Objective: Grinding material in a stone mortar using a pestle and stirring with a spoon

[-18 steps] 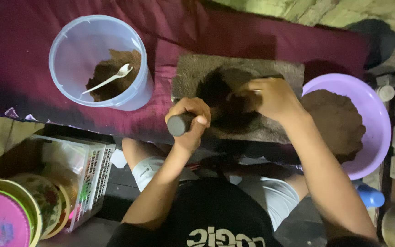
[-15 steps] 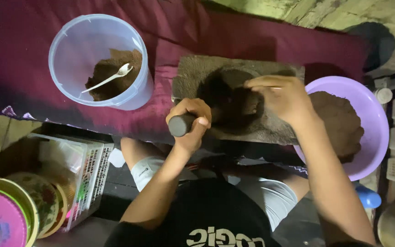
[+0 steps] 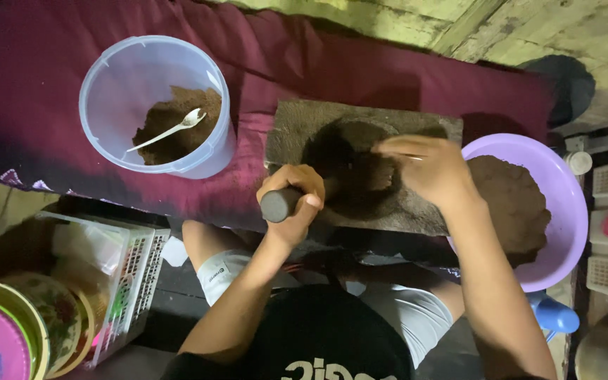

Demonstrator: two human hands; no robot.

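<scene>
— What do you have in the containers from where you're watching?

— I see three. A clear plastic bucket [image 3: 155, 104] stands on the maroon cloth [image 3: 51, 105] at the upper left; it holds a low heap of brown powder [image 3: 174, 123] with a white spoon [image 3: 167, 131] lying on it, bowl end up. At the right, a purple basin [image 3: 561, 204] is filled with a mound of the same brown stuff [image 3: 511, 204]. Between them lies a grey stone grinding slab [image 3: 297, 130] with a dark hollow in the middle, and dark brown paste [image 3: 360, 169] sits in that hollow.

— And the hands?

— My left hand [image 3: 293, 200] has its grip closed around a dark cylindrical pestle [image 3: 279, 205], at the near left edge of the slab, butt end pointing up at me. My right hand [image 3: 427, 169] rests over the hollow's right side, fingers bent toward the paste; it's blurred, so I cannot tell whether its grip is closed on anything.

— Anything else nearby?

— A white slatted basket [image 3: 131, 281] and round tins [image 3: 8, 331] at lower left, well apart from the slab.
</scene>
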